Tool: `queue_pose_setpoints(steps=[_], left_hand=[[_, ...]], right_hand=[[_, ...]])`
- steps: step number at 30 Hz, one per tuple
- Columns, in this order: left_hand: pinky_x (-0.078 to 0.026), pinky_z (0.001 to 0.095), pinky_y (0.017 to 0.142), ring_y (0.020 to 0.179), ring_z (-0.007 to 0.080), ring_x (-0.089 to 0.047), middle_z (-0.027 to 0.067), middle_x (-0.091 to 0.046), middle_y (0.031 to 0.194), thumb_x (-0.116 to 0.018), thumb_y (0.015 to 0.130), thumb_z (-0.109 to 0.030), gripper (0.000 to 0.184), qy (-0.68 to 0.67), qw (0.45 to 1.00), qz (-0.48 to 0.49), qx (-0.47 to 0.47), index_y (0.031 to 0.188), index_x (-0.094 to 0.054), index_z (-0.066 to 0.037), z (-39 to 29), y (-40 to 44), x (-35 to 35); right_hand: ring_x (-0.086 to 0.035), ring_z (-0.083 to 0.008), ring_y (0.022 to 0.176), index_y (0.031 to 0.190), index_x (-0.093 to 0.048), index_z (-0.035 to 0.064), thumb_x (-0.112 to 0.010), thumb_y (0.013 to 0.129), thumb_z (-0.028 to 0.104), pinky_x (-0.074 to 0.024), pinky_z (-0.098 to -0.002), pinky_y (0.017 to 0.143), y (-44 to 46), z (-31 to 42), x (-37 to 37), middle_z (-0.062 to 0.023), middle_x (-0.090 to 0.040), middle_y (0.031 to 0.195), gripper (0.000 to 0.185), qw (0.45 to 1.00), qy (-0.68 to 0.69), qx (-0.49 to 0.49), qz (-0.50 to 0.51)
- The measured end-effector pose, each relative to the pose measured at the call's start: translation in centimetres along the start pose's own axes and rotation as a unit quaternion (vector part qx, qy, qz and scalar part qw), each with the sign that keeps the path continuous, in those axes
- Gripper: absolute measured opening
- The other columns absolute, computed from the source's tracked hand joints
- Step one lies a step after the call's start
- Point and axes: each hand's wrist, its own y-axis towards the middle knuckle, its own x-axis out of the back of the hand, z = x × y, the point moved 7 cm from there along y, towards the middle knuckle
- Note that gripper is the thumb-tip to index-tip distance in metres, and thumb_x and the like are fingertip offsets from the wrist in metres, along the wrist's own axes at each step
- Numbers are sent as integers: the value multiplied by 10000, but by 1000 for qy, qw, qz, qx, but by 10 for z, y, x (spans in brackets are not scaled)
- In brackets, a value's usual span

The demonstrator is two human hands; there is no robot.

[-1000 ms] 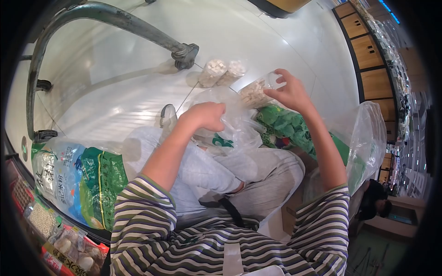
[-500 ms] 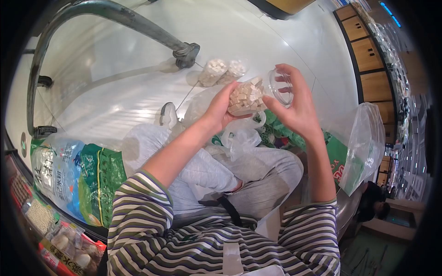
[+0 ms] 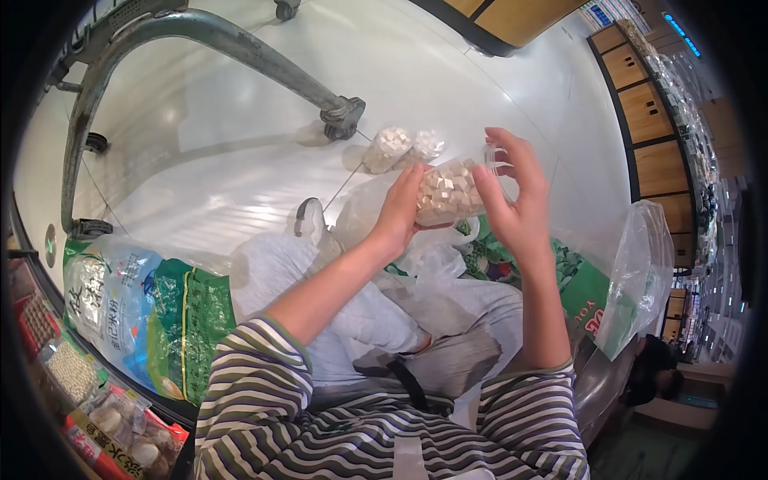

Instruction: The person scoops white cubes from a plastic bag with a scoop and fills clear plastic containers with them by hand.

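A clear plastic jar [image 3: 448, 192] full of small pale cube-shaped pieces lies tilted on its side above my lap. My left hand [image 3: 398, 210] is wrapped round its base end. At the mouth end, my right hand [image 3: 522, 196] grips a clear round lid [image 3: 494, 160] between thumb and fingers. The lid is close against the jar's mouth; whether it is seated there is hidden by the thumb. Beyond the hands, two more clear jars stand on the floor, a nearer jar [image 3: 387, 150] and a smaller-looking jar [image 3: 430, 144], both with pale pieces inside.
A metal cart frame [image 3: 216, 32] on casters stands at the upper left. Blue and green printed bags [image 3: 188, 320] lie to my left, beside packaged goods [image 3: 120, 424]. To my right are a green bag [image 3: 588, 296] and a clear plastic bag [image 3: 644, 264]. Wooden cabinets [image 3: 644, 104] line the far right.
My right hand has brought the lid in closer to the jar's mouth. With the view shifting, the jar, hands and surroundings now appear slightly lower and further right.
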Motion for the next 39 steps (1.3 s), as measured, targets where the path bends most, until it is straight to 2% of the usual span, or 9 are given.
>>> queue_pose_setpoints(steps=[14, 16, 19, 24, 26, 30, 34, 36, 39], left_hand=[[-590, 445, 707, 944, 223, -643, 102, -593, 1082, -347, 1005, -436, 466, 8, 997, -48, 56, 1217, -507, -52, 24, 7, 12], [-584, 393, 670, 860, 195, -642, 95, -604, 1033, -315, 1026, -394, 438, 286, 920, 6, -270, 1171, -531, -41, -8, -4, 6], [-569, 335, 635, 798, 171, -630, 80, -609, 980, -284, 1041, -358, 428, 80, 995, -38, -50, 1127, -544, -28, 16, 3, 19], [-542, 316, 672, 787, 178, -614, 82, -618, 969, -280, 1045, -368, 441, 77, 995, 18, -56, 1094, -555, -27, 19, 4, 10], [-492, 333, 774, 811, 194, -594, 108, -627, 936, -285, 1045, -360, 450, 261, 933, -39, -245, 1057, -567, -11, 7, 7, 20], [-412, 295, 880, 930, 177, -551, 98, -627, 977, -241, 1048, -372, 489, 331, 923, -55, -191, 1099, -555, -1, 5, -3, 22], [-438, 320, 831, 871, 189, -572, 128, -624, 900, -259, 1044, -331, 445, 345, 904, -73, -241, 1065, -567, -12, -6, -4, 20], [-442, 322, 817, 848, 189, -576, 141, -621, 872, -265, 1043, -320, 430, 395, 885, -97, -228, 1061, -568, -16, -3, -10, 21], [-450, 334, 784, 802, 222, -596, 170, -620, 839, -268, 1041, -311, 415, 368, 897, -57, -240, 1068, -565, -22, -2, -9, 16]], right_hand=[[-629, -277, 897, 1174, -592, -1, -719, 790, 199, -507, -346, 759, -9, 0, 3, -169, -619, 1041, 451, 1000, -23, -6, 19], [-634, -271, 882, 1164, -603, -3, -720, 789, 192, -511, -344, 752, -6, -2, 4, -172, -623, 1037, 438, 1000, -13, 12, 10], [-627, -221, 823, 1134, -621, -8, -717, 781, 152, -506, -316, 733, -9, -28, -12, -149, -629, 983, 399, 999, 3, -46, 29], [-626, -216, 818, 1141, -618, -10, -711, 786, 143, -510, -321, 745, -11, -22, 1, -135, -635, 958, 398, 999, 11, -49, 11], [-624, -207, 817, 1148, -617, -8, -708, 784, 129, -508, -317, 747, -12, -17, 2, -131, -636, 953, 400, 1000, 5, -30, 2], [-621, -203, 819, 1154, -615, -10, -703, 786, 120, -505, -315, 751, -18, -37, -6, -133, -635, 958, 400, 995, 7, -99, 15], [-610, -190, 808, 1159, -612, -7, -684, 805, 113, -496, -300, 750, -19, -25, -5, -127, -627, 943, 381, 1000, -9, -14, -1], [-597, -180, 793, 1162, -611, -4, -679, 806, 101, -491, -294, 748, -19, -50, -13, -118, -618, 923, 377, 989, 43, -140, 20], [-596, -180, 789, 1154, -614, -4, -675, 808, 96, -493, -295, 745, -18, -30, -7, -116, -617, 915, 366, 999, 14, -35, -2]])
